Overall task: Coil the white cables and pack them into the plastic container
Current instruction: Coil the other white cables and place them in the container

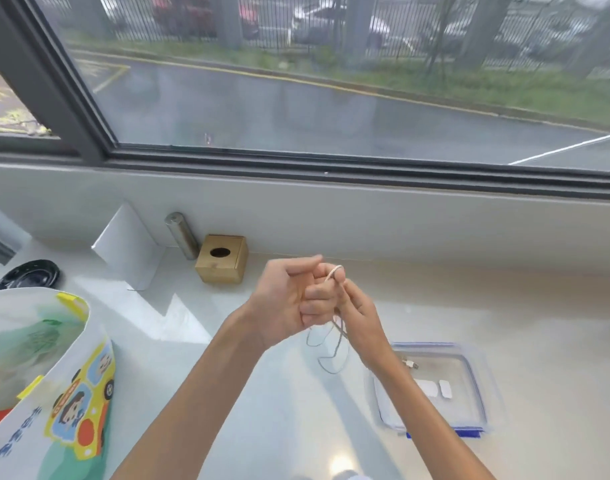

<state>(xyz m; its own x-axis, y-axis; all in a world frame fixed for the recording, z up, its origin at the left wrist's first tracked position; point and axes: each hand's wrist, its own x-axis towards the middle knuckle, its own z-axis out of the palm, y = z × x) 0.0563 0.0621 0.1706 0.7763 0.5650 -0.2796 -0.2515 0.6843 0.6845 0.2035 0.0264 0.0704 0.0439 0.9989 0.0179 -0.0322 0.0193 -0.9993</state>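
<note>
Gripping white cable [334, 271]: left hand [282, 300], right hand [357, 311] curled together; loops dangling.

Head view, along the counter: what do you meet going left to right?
Printed bag → white folded card → metal cylinder → cardboard box → left hand → right hand, both holding the white cable → plastic container.
</note>
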